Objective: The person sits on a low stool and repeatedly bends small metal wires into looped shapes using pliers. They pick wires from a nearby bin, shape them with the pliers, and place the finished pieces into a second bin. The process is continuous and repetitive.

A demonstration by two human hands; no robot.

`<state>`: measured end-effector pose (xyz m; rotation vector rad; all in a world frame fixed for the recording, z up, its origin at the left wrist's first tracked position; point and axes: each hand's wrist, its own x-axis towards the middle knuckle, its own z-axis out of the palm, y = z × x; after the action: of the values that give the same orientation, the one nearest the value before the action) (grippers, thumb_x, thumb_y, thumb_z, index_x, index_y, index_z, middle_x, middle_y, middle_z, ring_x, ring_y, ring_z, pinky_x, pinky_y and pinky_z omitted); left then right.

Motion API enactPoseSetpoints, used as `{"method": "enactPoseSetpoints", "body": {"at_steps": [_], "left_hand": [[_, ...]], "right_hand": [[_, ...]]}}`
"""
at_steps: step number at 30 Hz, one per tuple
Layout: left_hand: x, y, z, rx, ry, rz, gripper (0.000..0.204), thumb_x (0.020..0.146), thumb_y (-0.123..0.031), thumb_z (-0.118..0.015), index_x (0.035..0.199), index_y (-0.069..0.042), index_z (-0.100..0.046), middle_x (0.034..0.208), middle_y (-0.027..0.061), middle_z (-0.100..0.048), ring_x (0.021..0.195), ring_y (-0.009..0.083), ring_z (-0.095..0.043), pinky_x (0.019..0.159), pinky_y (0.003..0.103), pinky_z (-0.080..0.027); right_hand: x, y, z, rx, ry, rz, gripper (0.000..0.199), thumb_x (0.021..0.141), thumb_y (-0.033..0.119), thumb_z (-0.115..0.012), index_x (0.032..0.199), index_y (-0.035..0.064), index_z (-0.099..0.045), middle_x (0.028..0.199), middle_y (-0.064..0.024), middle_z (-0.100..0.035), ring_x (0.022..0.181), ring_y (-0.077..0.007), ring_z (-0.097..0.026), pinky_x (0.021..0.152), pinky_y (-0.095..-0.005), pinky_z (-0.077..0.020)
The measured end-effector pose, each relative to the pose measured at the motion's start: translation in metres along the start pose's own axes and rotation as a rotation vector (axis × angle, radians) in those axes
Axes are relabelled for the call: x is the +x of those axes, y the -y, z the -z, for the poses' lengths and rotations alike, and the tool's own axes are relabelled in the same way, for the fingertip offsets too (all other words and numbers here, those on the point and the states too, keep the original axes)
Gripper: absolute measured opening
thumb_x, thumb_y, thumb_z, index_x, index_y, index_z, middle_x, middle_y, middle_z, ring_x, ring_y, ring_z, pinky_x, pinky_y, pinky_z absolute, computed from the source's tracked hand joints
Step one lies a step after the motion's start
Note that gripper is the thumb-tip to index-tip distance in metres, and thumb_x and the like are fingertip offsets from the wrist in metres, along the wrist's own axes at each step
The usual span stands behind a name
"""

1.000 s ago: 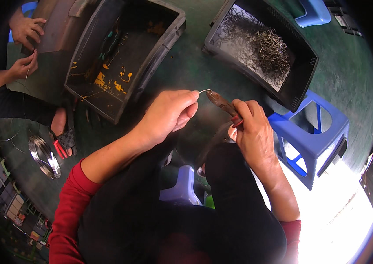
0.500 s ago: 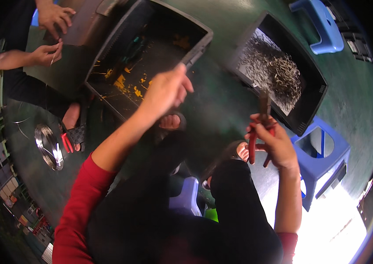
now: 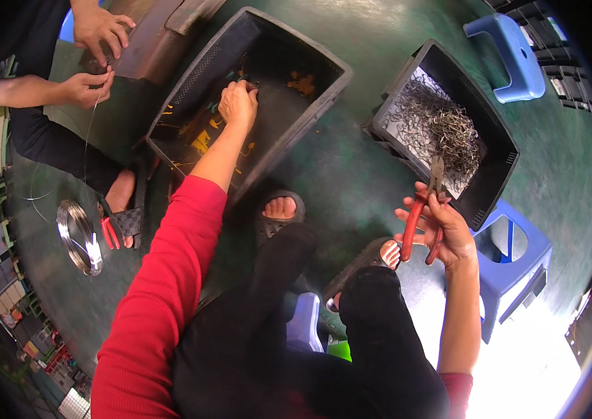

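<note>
My left hand point(image 3: 238, 103) reaches deep into a black crate point(image 3: 191, 98) that holds orange and green bits. Its fingers are closed on something small there, and I cannot make out what. My right hand point(image 3: 442, 227) holds red-handled pliers point(image 3: 422, 216) with the jaws pointing up. The jaws sit at the near rim of a second black crate point(image 3: 495, 129), which holds a heap of bent grey wire pieces point(image 3: 439, 129).
Another person sits at the upper left, both hands point(image 3: 93, 56) working a thin wire. A wire coil point(image 3: 79, 237) and red pliers point(image 3: 109, 232) lie on the green floor beside that person's sandalled foot. Blue stools stand at the right point(image 3: 512, 258) and top right point(image 3: 509, 49).
My left hand has stretched away from the right one and gone into the left crate. The right hand with the pliers has dropped toward the wire crate's rim.
</note>
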<state>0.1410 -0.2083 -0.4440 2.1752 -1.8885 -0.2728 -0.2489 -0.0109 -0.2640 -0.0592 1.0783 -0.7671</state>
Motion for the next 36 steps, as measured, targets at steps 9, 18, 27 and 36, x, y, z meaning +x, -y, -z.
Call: {"method": "enactPoseSetpoints", "body": {"at_steps": [9,18,27,36], "left_hand": [[-0.018,-0.03,0.08,-1.015,0.481,0.199,0.015,0.095,-0.019,-0.064,0.104,-0.006,-0.065,0.095,-0.0022,-0.064,0.083,0.0067,-0.055,0.074,0.024,-0.044],[-0.079,-0.108,0.162,-1.422,0.692,0.147,0.029,0.093,-0.015,-0.067,0.12,-0.006,-0.064,0.097,-0.0003,-0.065,0.081,0.0048,-0.055,0.068,0.02,-0.046],[-0.13,-0.141,0.174,-1.471,0.643,0.028,0.009,0.097,-0.007,-0.059,0.105,-0.003,-0.058,0.105,0.0115,-0.067,0.095,0.0216,-0.068,0.072,0.029,-0.056],[-0.143,-0.144,0.174,-1.591,0.69,0.133,0.007,0.098,-0.008,-0.057,0.105,-0.004,-0.057,0.108,0.0123,-0.066,0.101,0.0256,-0.068,0.078,0.029,-0.057]], "right_hand": [[-0.01,-0.007,-0.035,-0.27,-0.028,0.063,0.048,0.1,0.029,-0.055,0.14,0.0078,-0.038,0.115,-0.0152,-0.058,0.109,-0.0315,-0.064,0.082,-0.0501,-0.0607],[-0.031,-0.018,-0.078,-0.423,0.151,0.069,0.046,0.1,0.025,-0.057,0.138,0.0037,-0.04,0.115,-0.0127,-0.061,0.107,-0.0223,-0.064,0.081,-0.0329,-0.0545],[-0.04,-0.028,-0.088,-0.363,0.303,-0.027,0.051,0.099,0.025,-0.06,0.137,-0.0013,-0.038,0.116,-0.0144,-0.062,0.11,-0.0248,-0.063,0.091,-0.0377,-0.0516],[-0.042,-0.031,-0.092,-0.393,0.303,0.026,0.042,0.098,0.019,-0.061,0.129,-0.0051,-0.046,0.111,-0.0129,-0.064,0.103,-0.0152,-0.062,0.094,-0.0295,-0.0479]]}}
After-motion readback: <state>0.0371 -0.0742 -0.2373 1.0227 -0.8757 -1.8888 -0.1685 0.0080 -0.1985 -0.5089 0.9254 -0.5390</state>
